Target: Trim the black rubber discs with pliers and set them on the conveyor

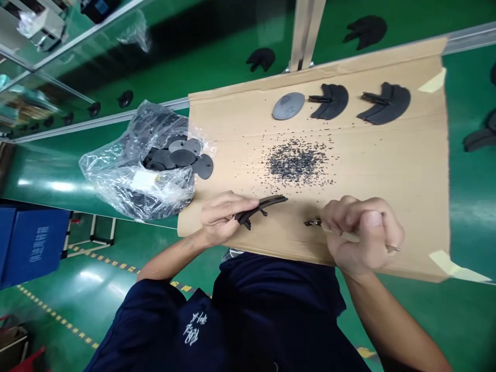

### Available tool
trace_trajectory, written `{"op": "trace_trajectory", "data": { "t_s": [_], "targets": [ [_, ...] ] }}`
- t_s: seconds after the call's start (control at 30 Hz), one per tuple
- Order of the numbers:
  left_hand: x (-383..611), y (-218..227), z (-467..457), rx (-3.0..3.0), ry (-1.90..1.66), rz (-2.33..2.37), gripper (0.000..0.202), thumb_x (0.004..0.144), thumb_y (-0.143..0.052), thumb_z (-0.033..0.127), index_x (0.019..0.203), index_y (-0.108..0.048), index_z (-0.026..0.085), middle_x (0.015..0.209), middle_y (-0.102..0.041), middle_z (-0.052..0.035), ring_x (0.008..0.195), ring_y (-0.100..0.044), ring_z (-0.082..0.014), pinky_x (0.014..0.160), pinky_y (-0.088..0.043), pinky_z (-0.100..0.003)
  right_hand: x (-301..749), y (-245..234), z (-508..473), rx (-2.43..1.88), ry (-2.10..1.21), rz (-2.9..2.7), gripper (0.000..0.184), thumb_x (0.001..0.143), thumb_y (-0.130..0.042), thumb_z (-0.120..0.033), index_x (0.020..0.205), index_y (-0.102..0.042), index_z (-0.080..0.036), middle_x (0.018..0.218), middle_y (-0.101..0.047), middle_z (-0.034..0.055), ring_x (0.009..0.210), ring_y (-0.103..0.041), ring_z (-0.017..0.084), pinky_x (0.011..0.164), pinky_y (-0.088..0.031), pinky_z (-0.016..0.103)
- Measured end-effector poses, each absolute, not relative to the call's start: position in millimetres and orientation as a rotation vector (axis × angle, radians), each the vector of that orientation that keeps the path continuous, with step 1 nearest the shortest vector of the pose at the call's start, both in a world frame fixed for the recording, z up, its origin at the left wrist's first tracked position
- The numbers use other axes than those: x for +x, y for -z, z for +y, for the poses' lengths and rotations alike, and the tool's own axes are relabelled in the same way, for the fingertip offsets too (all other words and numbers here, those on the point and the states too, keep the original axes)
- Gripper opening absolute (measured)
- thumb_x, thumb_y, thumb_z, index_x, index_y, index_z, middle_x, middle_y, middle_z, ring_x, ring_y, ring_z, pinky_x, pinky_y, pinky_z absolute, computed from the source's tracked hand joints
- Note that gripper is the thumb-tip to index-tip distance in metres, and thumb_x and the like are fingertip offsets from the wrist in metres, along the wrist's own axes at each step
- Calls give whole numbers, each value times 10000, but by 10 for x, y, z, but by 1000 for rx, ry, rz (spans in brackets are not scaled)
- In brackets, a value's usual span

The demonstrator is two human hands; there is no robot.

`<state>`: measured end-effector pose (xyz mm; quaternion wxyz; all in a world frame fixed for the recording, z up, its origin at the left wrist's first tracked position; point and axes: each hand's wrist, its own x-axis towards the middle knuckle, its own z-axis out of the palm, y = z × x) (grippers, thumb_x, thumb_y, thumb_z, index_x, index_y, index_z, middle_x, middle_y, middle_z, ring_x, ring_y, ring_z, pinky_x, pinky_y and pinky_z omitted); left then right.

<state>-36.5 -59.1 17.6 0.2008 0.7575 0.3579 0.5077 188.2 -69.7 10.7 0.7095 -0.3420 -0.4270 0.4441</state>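
A dark, curved rubber-like piece [267, 202] with a small peg on its underside is pinched in my left hand [222, 214], edge toward me, above the cardboard. To its right, my right hand [362, 230] is curled closed around a small metal tool [313, 222]. Its dark, shiny tip pokes out left of the fingers; a metal end also shows by the palm, and the kind of tool is mostly hidden. Beyond both hands, a scatter of tiny black scraps [296, 163] covers the middle of the cardboard.
The cardboard sheet [418, 181] is taped to a green table. A grey oval disc [289, 106] and two black notched pieces [335, 101] lie along its far side. At left, a clear plastic bag [116, 157] spills dark discs [183, 156]. A blue bin [34, 243] stands lower left.
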Motion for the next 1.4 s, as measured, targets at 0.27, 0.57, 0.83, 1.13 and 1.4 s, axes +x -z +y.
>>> {"op": "trace_trajectory", "data": {
  "t_s": [0.27, 0.57, 0.83, 1.13, 1.4],
  "targets": [
    [-285, -212, -638, 2052, -1345, 1068, 146, 919, -665, 207, 1028, -762, 194, 788, -756, -35, 629, -651, -96, 564, -515, -212, 1961, -242, -667, -711, -1029, -899, 260, 976, -545, -310, 727, -548, -235, 547, -293, -57, 426, -277, 105, 419, -249, 301],
    [-343, -308, -562, 1638, -978, 1143, 357, 954, -538, 411, 688, -526, 173, 595, -518, 12, 524, -497, -102, 474, -409, -212, 2527, -429, -750, -1331, -821, -2246, 226, 901, -639, -250, 1122, -678, -229, 745, -676, 18, 573, -566, 157, 551, -391, 286],
    [-64, -212, -298, 1318, -695, 823, 482, 855, -606, 594, 666, -551, 154, 548, -487, 26, 461, -452, -83, 418, -348, -181, 2477, -420, -689, -1306, -689, -2401, 169, 950, -502, -185, 1006, -660, -205, 891, -749, 73, 723, -703, 194, 637, -514, 287],
    [110, 142, 18, 1035, -543, 605, 478, 619, -713, 591, 669, -671, 118, 569, -521, 0, 525, -444, -103, 484, -344, -223, 1636, -1634, 503, -720, -124, -2421, 46, 935, -558, -203, 903, -587, -220, 637, -593, -16, 507, -508, 123, 487, -387, 262],
    [132, 125, 188, 1030, -654, 649, 438, 576, -743, 545, 560, -587, 136, 573, -501, 6, 568, -419, -104, 549, -316, -244, -261, -3044, 2033, -625, 221, -2153, 312, 935, -250, -82, 713, -462, -132, 753, -490, -32, 912, -697, 125, 777, -407, 276]
  ]
}}
